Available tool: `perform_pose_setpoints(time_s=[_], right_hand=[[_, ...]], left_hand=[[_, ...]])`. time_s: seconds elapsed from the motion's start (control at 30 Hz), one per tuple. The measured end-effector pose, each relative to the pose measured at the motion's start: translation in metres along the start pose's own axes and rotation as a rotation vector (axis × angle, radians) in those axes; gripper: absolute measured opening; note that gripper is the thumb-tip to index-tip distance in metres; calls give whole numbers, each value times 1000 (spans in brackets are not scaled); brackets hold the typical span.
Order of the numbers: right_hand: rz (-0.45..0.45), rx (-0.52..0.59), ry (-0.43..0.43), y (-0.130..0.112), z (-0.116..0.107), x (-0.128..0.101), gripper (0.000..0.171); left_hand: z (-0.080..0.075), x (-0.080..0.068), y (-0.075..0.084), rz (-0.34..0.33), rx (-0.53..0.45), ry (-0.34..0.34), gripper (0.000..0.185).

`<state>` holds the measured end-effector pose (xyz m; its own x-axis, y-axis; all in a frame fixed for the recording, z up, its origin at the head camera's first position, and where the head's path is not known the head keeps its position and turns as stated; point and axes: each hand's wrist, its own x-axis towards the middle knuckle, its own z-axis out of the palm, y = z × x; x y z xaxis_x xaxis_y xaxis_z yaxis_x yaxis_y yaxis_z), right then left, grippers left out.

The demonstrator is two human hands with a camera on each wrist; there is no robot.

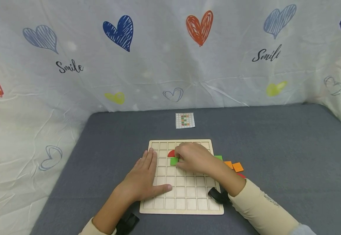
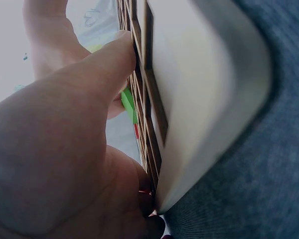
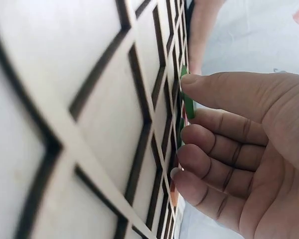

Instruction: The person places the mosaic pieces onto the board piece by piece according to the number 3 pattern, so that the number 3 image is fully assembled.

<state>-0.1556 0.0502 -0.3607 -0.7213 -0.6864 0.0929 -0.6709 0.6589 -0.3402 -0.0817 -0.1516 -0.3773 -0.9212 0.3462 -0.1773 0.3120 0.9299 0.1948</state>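
Note:
My right hand (image 1: 195, 158) is over the upper middle of a wooden grid board (image 1: 185, 209). Its thumb and index finger pinch a green square tile (image 3: 188, 102), and the other fingers are bent. In the head view that green tile (image 1: 174, 161) shows just left of the fingertips. Right above it lies a red tile with a curved edge (image 1: 171, 153), partly covered by the hand. My left hand (image 1: 142, 179) rests on the board's left side, fingers straight and thumb (image 2: 109, 59) stretched over the grid.
Right of the board lie a green tile (image 1: 218, 157), orange tiles (image 1: 238, 167) and a red tile (image 1: 241, 175), partly behind the right arm. A small card with a coloured grid pattern (image 1: 185, 120) lies behind the board on the grey tablecloth (image 1: 291, 147).

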Motion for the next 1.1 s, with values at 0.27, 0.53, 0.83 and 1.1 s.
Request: perform_pose_setpoints(time_s=[0.27,0.53,0.83,1.1], right_hand=[[26,23,-16,-1,3,3,21],[26,38,-32,-3,3,5,19],[34,46,-48,-4,2,7,21],[35,38,-55,-4,2,7,20]], left_hand=[[-2,0,1,0,1,-7,110],[-2,0,1,-5,4,-9,110],[-3,0,1,3,-1,-7,109],[-1,0,1,10,9,7,109]])
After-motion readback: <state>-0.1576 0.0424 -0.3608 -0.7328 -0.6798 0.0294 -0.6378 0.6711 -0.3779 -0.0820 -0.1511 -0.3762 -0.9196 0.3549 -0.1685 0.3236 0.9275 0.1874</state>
